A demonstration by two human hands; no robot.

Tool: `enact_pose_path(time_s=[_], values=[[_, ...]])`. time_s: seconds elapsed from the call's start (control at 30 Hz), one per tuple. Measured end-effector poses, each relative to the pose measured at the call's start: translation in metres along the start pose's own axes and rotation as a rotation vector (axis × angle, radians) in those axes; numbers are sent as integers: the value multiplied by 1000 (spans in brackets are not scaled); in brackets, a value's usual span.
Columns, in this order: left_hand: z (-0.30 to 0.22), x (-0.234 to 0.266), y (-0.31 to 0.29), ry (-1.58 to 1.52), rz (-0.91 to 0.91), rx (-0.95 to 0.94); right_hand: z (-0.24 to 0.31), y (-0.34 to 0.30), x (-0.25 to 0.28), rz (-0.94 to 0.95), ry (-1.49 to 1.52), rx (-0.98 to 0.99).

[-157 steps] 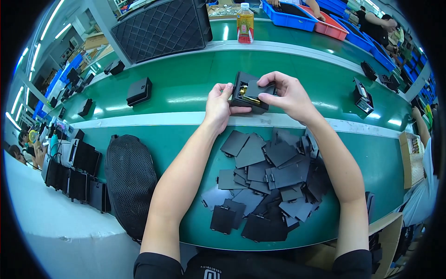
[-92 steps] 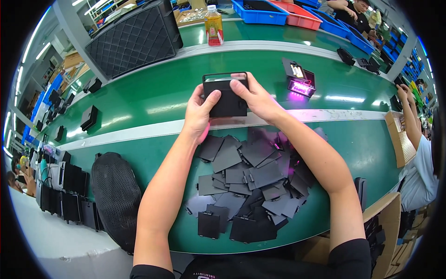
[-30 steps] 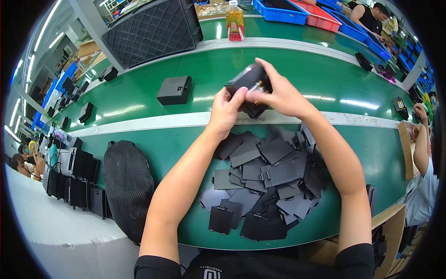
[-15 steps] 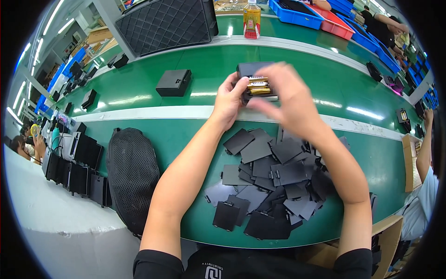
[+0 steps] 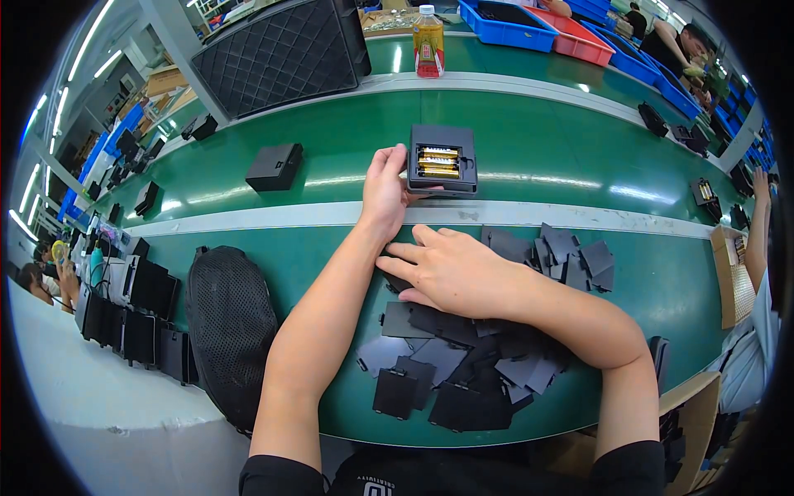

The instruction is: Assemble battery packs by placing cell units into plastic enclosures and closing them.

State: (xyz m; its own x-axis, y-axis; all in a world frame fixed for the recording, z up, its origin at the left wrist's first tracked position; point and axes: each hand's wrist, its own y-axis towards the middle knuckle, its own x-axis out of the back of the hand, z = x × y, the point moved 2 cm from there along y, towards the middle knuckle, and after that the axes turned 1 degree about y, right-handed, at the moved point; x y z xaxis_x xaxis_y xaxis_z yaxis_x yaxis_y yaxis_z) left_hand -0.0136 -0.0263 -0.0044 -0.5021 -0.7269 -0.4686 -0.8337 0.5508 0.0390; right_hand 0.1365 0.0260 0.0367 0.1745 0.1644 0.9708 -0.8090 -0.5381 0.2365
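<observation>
My left hand (image 5: 385, 188) grips a dark box-shaped device (image 5: 442, 137) by its left side, over the green belt. The battery compartment of this device faces up uncovered, with several gold batteries (image 5: 438, 162) lying in it. Nearer to me, my right hand (image 5: 451, 269) reaches over a loose pile of flat black battery covers (image 5: 471, 405). Its fingers are spread and point left, at the pile's upper left side. One cover shows partly beneath the fingertips; whether they touch it I cannot tell.
A closed black box (image 5: 275, 167) rests on the green belt (image 5: 347, 136). Left of my forearm lies a black mesh bag (image 5: 231, 322). A drink bottle (image 5: 428, 45) stands beyond the belt, near blue trays (image 5: 509, 33). At right, a cardboard box (image 5: 729, 273) sits beside another person's arm (image 5: 759, 223).
My right hand has left the batteries in the device and come down toward me onto the cover pile. The device stays in my left hand, its compartment now in full sight.
</observation>
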Motion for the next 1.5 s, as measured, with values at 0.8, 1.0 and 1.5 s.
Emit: enact_pose_path(time_s=[0.8,1.0,1.5], values=[[0,-9,-11,-27,219,-66,-94,-10,44,-566,1096,-737],[3,-14,-12,51,200,-109,-92,-10,37,-686,1059,-725],[1,-10,-12,36,238,-31,-92,-12,30,-607,843,-650]])
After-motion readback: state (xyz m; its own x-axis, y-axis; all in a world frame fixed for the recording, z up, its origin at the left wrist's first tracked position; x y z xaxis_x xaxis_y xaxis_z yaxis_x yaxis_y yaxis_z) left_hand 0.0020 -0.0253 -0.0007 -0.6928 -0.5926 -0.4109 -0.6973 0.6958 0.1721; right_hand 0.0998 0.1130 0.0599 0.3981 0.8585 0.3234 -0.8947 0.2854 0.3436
